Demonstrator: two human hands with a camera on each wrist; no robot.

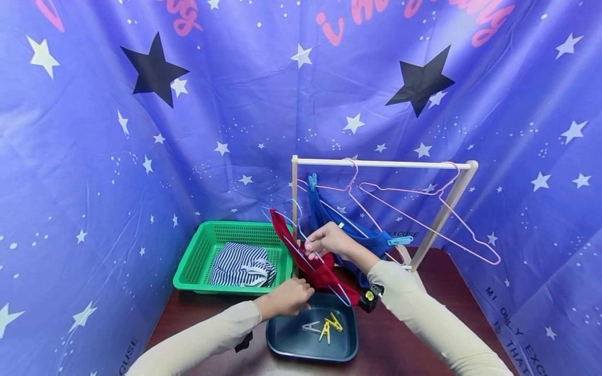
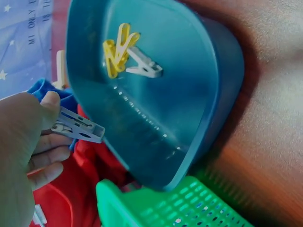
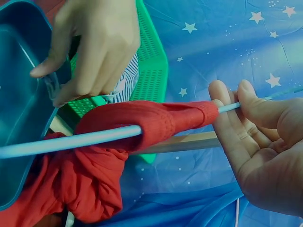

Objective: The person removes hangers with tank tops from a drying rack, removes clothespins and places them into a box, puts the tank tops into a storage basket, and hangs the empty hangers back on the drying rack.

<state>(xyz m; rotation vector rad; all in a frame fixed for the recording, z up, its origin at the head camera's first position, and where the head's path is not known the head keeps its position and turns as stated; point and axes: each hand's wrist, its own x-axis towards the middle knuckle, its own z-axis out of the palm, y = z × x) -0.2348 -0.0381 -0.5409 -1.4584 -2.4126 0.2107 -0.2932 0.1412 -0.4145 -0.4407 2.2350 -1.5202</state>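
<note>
My right hand (image 1: pixel 333 240) pinches the wire of a light-blue clothes hanger (image 3: pixel 71 142) between thumb and fingers. A red garment (image 3: pixel 102 182) hangs over the hanger's wire, bunched and drooping below it. Over the near end of the green basket, my left hand (image 1: pixel 288 298) holds a grey clothespin (image 2: pixel 78 126) by thumb and fingers, apart from the red cloth. Below both hands stands a dark teal tray (image 1: pixel 310 353). Inside it lie yellow clothespins (image 1: pixel 325 331) and one pale grey clothespin (image 1: pixel 311 327).
A green basket (image 1: pixel 184 271) at the left holds a striped garment (image 1: pixel 235 263). A rack (image 1: pixel 376 164) stands behind at the right. From it hang a pink hanger (image 1: pixel 451 214) and another pink one carrying a blue garment (image 1: pixel 376 242) with blue clothespins (image 1: pixel 400 241).
</note>
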